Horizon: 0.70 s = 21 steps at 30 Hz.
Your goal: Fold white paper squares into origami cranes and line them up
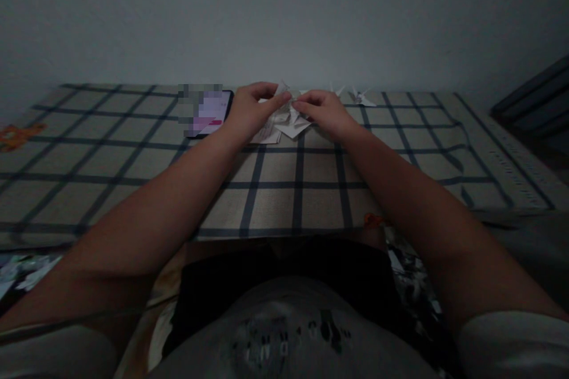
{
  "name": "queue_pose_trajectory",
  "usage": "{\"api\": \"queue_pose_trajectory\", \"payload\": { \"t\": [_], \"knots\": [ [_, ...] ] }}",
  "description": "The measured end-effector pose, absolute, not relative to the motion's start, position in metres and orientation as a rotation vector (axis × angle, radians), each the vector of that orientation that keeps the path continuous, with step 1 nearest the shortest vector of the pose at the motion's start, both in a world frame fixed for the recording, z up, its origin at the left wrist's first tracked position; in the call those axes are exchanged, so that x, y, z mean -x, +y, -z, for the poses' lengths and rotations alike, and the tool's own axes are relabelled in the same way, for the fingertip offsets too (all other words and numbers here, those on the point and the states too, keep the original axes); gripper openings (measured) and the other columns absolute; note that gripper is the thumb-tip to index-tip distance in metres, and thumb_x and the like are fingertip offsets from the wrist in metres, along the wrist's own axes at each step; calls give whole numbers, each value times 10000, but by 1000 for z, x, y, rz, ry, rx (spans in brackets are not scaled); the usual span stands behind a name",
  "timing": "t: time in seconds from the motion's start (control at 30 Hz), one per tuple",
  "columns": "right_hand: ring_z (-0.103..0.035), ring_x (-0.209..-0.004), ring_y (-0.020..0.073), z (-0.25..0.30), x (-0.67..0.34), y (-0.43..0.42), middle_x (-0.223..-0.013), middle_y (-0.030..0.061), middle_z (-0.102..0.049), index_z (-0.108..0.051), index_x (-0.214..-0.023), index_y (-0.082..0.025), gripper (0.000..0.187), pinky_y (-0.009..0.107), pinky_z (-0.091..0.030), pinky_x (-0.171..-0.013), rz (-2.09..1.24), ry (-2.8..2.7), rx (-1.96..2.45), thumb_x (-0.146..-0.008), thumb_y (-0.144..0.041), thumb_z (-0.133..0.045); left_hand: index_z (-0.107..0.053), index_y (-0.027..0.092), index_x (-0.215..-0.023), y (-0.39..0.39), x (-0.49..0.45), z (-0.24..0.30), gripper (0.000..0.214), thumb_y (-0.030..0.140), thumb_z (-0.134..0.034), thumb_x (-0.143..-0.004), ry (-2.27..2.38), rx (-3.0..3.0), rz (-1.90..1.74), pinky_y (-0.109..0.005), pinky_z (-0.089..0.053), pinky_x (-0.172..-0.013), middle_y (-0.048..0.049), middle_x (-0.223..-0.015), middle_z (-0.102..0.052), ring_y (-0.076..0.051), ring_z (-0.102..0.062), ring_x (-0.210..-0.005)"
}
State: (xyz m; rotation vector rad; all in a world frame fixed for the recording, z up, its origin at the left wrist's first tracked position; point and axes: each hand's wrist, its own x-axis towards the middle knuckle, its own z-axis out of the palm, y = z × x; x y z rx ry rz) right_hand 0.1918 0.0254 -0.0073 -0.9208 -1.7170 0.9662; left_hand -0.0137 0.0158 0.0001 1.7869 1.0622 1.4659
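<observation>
Paper [283, 112], creased and partly upright, sits just above the center of the frame, held between two bare hands over a checked tablecloth [275, 189]. We see the left hand [254, 109] pinching its left side between thumb and fingers, while the right hand [326, 113] has thumb and fingertips together on its right edge; dim light hides from us how deep that hold goes. We judge it nearly weightless, thin and pliable, a little stiffer along the creases, unlikely to slip, yet easily torn or crushed. We would take hold lightly at the layered folds, fingertips only, sparing the thin corners. Loose sheets [268, 135] lie just below, a phone [216, 106] to the left.
</observation>
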Motion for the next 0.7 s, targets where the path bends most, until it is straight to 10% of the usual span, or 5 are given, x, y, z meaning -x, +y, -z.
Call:
{"api": "queue_pose_trajectory", "payload": {
  "t": [0.7],
  "knots": [
    [-621, -840, 165, 3, -193, 22, -863, 33, -735, -764, -889, -178, 244, 338, -514, -858, -588, -1962, 891, -971, -402, -710, -791, 194, -873, 15, 15, 3, 218, 383, -867, -795, 1140, -1826, -1423, -321, -592, -835, -29, -847, -780, -194, -716, -877]
  ]
}}
